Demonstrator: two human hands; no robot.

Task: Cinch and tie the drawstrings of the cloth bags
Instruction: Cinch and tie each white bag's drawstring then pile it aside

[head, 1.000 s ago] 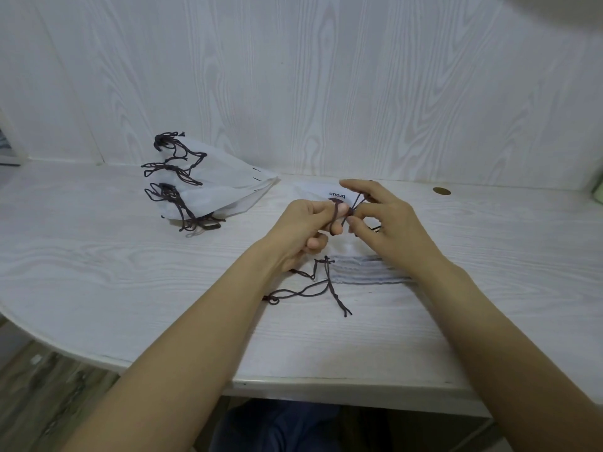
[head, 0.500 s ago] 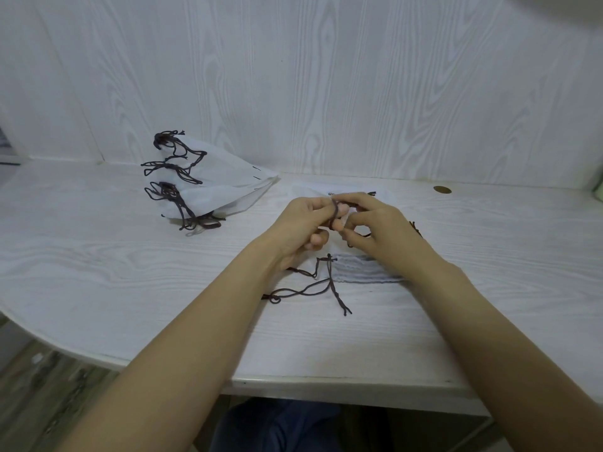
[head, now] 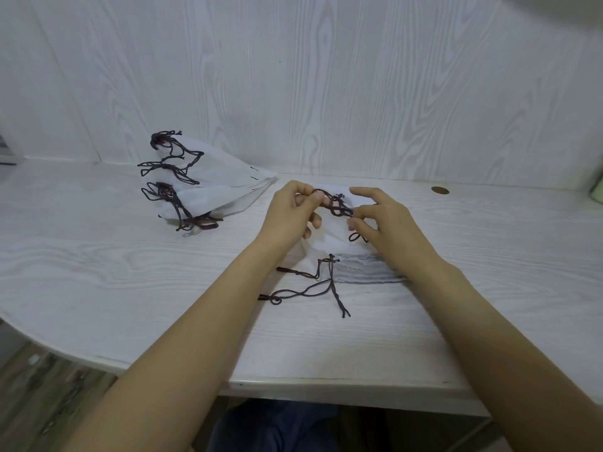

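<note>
Both hands are working just above the flat stack of cloth bags (head: 359,265) at mid-table. The left hand (head: 290,213) is pinching one end of the dark drawstring (head: 336,205), while the right hand (head: 381,220) is pinching the other, index finger extended, likely keeping the loop taut for knotting. Left of the stack, a pile of tied bags (head: 208,184) is lying.

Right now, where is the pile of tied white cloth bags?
Head view: the pile of tied white cloth bags lies far left on the table, against the wall, left of the left hand.
</note>
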